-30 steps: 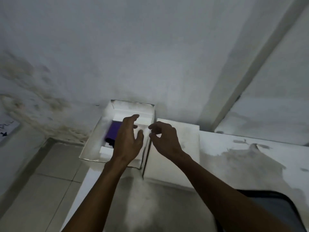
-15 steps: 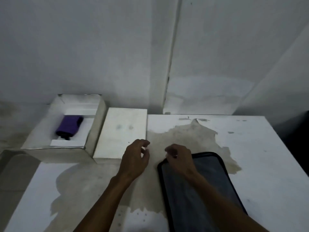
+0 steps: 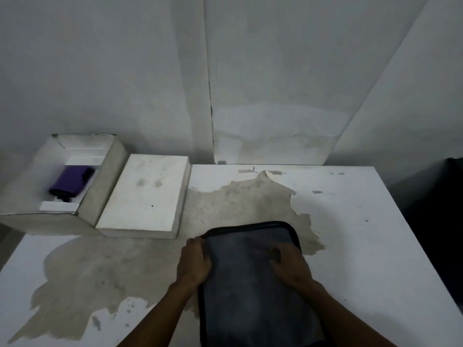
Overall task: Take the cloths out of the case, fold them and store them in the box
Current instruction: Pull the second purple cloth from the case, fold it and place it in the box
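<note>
A dark grey case (image 3: 250,301) with black trim lies flat on the table's near edge, centre. My left hand (image 3: 194,262) grips the case's upper left edge with curled fingers. On the case's grey top, near its upper right corner, my right hand (image 3: 292,267) has its fingertips bent and pinching the cover. An open white box (image 3: 110,169) stands at the far left against the wall. A folded purple cloth (image 3: 69,182) lies inside it. No cloth shows at the case.
The box's flat white lid (image 3: 145,194) lies beside the box on its right. The white table (image 3: 350,221) has a large peeled brown patch in its middle. A wall runs along the back edge. Something dark (image 3: 438,221) stands past the right edge.
My view swung from the box to the case. Both hands left the box, crossed the table and came down on the case, the left at its edge and the right on its top.
</note>
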